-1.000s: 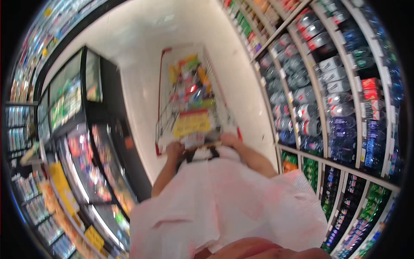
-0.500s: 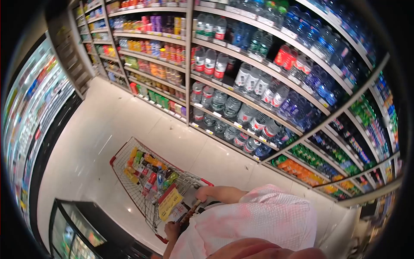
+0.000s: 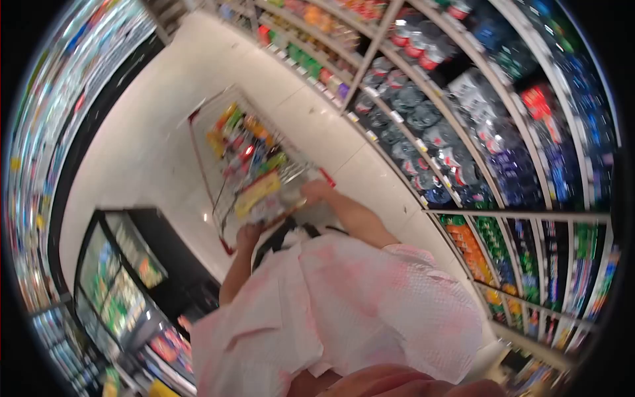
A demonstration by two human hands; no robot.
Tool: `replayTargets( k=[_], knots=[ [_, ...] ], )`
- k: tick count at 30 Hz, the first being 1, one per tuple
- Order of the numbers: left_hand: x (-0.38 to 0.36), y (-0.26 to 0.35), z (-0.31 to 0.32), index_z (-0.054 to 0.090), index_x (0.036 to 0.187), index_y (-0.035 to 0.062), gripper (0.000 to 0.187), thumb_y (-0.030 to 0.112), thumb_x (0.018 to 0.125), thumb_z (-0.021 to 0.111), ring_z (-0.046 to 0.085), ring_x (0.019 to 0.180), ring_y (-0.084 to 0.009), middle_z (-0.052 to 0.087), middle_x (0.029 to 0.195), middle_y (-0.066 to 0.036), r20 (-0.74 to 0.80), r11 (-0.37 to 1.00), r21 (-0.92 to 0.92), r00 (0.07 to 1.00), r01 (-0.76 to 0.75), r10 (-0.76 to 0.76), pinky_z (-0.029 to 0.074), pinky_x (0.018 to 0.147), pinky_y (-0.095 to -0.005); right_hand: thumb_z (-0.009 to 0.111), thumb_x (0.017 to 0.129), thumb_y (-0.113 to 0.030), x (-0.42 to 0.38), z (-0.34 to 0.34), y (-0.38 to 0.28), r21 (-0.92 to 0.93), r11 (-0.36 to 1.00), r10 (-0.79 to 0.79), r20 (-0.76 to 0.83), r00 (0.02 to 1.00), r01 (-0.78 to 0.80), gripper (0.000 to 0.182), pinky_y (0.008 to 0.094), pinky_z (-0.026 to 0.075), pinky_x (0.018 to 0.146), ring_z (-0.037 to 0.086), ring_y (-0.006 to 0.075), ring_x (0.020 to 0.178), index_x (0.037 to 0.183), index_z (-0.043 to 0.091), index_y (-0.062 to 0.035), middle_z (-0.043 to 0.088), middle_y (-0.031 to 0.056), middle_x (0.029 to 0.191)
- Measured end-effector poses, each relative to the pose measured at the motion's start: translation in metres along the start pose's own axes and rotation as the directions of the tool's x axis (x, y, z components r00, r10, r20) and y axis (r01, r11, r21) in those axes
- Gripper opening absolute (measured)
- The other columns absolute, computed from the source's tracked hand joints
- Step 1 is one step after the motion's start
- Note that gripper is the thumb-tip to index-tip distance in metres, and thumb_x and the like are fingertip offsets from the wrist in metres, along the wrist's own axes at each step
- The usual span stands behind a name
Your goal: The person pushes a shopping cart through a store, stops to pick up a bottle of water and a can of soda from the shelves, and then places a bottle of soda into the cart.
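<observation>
A wire shopping cart point(image 3: 204, 155) is standing on the pale, glossy floor point(image 3: 152, 142), directly ahead of the person, with its red-cornered front end pointing away. Inside the cart, brightly coloured packaged goods point(image 3: 248, 142), with yellow, orange, green and red showing, are lying in a loose heap; motion blur is hiding their labels. Nearer the cart's rear, a yellow sign point(image 3: 259, 192) is sitting just in front of the handlebar point(image 3: 281, 217), its print too blurred to read. The left hand point(image 3: 249, 237) is closing around the left end of the handlebar, and the right hand point(image 3: 316, 192) is curling around its right end, beside a red corner; blur is hiding the separate fingers. Behind the cart, a white shirt with pink patches point(image 3: 331, 284) is covering the person's torso. To the left of the cart, a black-framed glass display case point(image 3: 116, 271) is holding colourful packages, and farther left a long, lit shelf unit point(image 3: 56, 112) is showing streaked rows of goods. To the right of the cart, tall beverage shelves point(image 3: 423, 142) are carrying clear bottles with red-and-white labels, purple-wrapped bottles point(image 3: 512, 169), and, nearer the person, orange bottles point(image 3: 466, 245) next to green bottles point(image 3: 491, 241).
</observation>
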State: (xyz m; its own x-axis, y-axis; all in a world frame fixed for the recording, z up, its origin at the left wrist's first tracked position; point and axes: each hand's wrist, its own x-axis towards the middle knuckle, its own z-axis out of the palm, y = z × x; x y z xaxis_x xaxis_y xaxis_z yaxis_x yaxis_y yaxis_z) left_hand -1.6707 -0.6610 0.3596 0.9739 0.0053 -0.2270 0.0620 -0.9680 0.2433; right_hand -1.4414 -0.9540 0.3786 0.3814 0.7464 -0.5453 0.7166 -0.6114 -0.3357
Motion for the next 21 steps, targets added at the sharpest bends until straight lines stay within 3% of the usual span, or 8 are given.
replayTargets(
  k=[3, 7, 11, 12, 13, 15, 19, 21],
  knots=[
    [0.028, 0.014, -0.056, 0.075, 0.098, 0.006, 0.04, 0.041, 0.093, 0.057, 0.072, 0.095, -0.0391, 0.074, 0.098, -0.022, 0.353, 0.909, -0.168, 0.884, 0.382, -0.306, 0.056, 0.083, -0.0517, 0.075, 0.067, -0.037, 0.008, -0.031, 0.008, 0.109, 0.994, 0.017, 0.094, 0.995, -0.027, 0.047, 0.047, 0.058, 0.081, 0.072, 0.035, 0.096, 0.106, 0.076, -0.0112, 0.075, 0.0169, 0.1],
    [0.029, 0.007, -0.053, 0.077, 0.097, 0.0087, 0.045, 0.046, 0.092, 0.053, 0.07, 0.098, -0.0417, 0.073, 0.101, -0.024, 0.416, 0.954, -0.228, 0.905, 0.195, -0.085, 0.053, 0.09, -0.053, 0.084, 0.067, -0.037, 0.014, -0.033, 0.014, 0.19, 0.981, -0.072, 0.173, 0.982, 0.038, 0.056, 0.0424, 0.057, 0.085, 0.071, 0.0308, 0.098, 0.113, 0.074, -0.008, 0.075, 0.0146, 0.102],
    [0.029, 0.009, -0.05, 0.075, 0.105, 0.0049, 0.051, 0.05, 0.087, 0.059, 0.069, 0.103, -0.0421, 0.072, 0.109, -0.024, 0.535, 0.757, -0.33, 0.772, 0.565, -0.343, 0.053, 0.091, -0.0518, 0.059, 0.098, -0.024, -0.022, -0.097, 0.034, 0.911, 0.258, 0.095, -0.356, 0.93, 0.322, 0.03, 0.0365, 0.053, 0.089, 0.065, 0.0189, 0.098, 0.115, 0.068, -0.0011, 0.068, 0.0092, 0.11],
    [0.03, 0.01, -0.055, 0.075, 0.106, 0.0037, 0.055, 0.052, 0.085, 0.061, 0.069, 0.104, -0.0422, 0.072, 0.111, -0.024, 0.559, 0.736, -0.34, 0.755, 0.585, -0.342, 0.054, 0.091, -0.0514, 0.069, 0.085, -0.013, -0.053, -0.174, 0.027, 0.889, 0.184, 0.276, -0.456, 0.846, 0.419, 0.037, 0.0309, 0.052, 0.087, 0.065, 0.0176, 0.098, 0.121, 0.066, -0.0078, 0.069, 0.0047, 0.109],
    [0.032, 0.008, -0.054, 0.075, 0.105, 0.0038, 0.055, 0.052, 0.084, 0.061, 0.069, 0.104, -0.0424, 0.072, 0.11, -0.024, 0.571, 0.733, -0.343, 0.75, 0.588, -0.334, 0.053, 0.091, -0.0516, 0.062, 0.091, -0.023, -0.078, -0.228, 0.066, 0.555, 0.779, 0.289, -0.732, 0.617, 0.294, 0.031, 0.0331, 0.054, 0.081, 0.067, 0.0215, 0.095, 0.119, 0.067, -0.01, 0.068, 0.0064, 0.105],
    [0.028, 0.005, -0.048, 0.075, 0.103, 0.004, 0.054, 0.053, 0.084, 0.062, 0.068, 0.104, -0.0428, 0.072, 0.109, -0.024, 0.6, 0.732, -0.341, 0.736, 0.59, -0.314, 0.053, 0.092, -0.0521, 0.061, 0.092, -0.031, -0.164, -0.345, -0.017, 0.314, 0.833, 0.085, -0.886, 0.456, 0.455, 0.036, 0.0377, 0.05, 0.087, 0.065, 0.022, 0.098, 0.123, 0.065, -0.0116, 0.066, 0.006, 0.109],
    [0.027, 0.0, -0.042, 0.076, 0.102, 0.0063, 0.049, 0.05, 0.085, 0.062, 0.068, 0.106, -0.0415, 0.072, 0.108, -0.023, 0.602, 0.743, -0.353, 0.746, 0.568, -0.284, 0.053, 0.091, -0.0511, 0.057, 0.095, -0.062, -0.349, -0.59, -0.148, -0.764, 0.509, -0.61, -0.645, -0.46, 0.397, 0.062, 0.0559, 0.036, 0.11, 0.056, 0.0237, 0.112, 0.138, 0.06, -0.0177, 0.056, 0.0047, 0.128],
    [0.031, -0.001, -0.052, 0.076, 0.103, 0.0068, 0.048, 0.049, 0.085, 0.061, 0.068, 0.106, -0.0411, 0.072, 0.108, -0.023, 0.594, 0.779, -0.337, 0.761, 0.529, -0.26, 0.053, 0.092, -0.0505, 0.057, 0.095, -0.061, -0.349, -0.587, -0.131, -0.744, 0.527, -0.583, -0.668, -0.462, 0.41, 0.061, 0.0559, 0.036, 0.11, 0.056, 0.0236, 0.112, 0.138, 0.06, -0.0176, 0.056, 0.0047, 0.128]
  ],
)
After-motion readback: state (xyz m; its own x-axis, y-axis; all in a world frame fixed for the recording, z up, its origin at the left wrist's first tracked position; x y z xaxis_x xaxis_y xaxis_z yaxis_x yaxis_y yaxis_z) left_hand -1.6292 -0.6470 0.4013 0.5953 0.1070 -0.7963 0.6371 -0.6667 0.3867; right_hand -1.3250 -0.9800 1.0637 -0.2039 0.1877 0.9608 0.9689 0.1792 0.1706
